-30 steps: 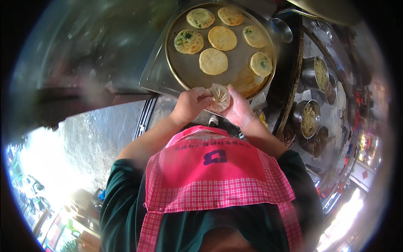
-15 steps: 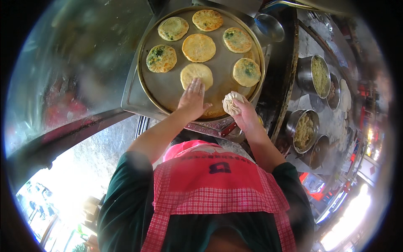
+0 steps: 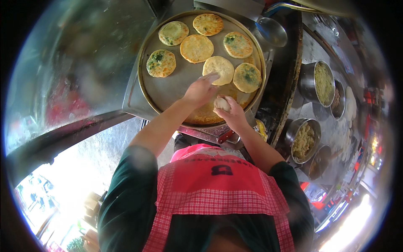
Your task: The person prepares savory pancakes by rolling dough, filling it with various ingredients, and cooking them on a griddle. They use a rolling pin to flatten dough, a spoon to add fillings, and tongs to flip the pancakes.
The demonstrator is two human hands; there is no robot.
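Note:
My left hand (image 3: 200, 91) reaches over the round griddle (image 3: 145, 90), its fingers stretched out and a little blurred. The fingertips lie at the lower left edge of a pale flatbread (image 3: 219, 69). Close by on the right, my right hand (image 3: 235, 116) is closed around a filled dough bun (image 3: 222, 104), held just above the near part of the griddle. Touching or nearly touching the pale one is a green-flecked flatbread (image 3: 247, 78). Several other flatbreads lie around them, among them a browned plain one (image 3: 196, 48) in the middle.
A red-handled knife (image 3: 226, 136) lies at the griddle's near edge. On the right counter stand metal pots of filling, including a tall pot (image 3: 317, 84) and a nearer pot (image 3: 303, 140). A ladle-like metal bowl (image 3: 273, 32) sits beyond the griddle's far right rim.
The pale flatbread has slid right across the griddle, along with my left hand. My right hand has moved left with the dough bun and turned it, so its pleats no longer show.

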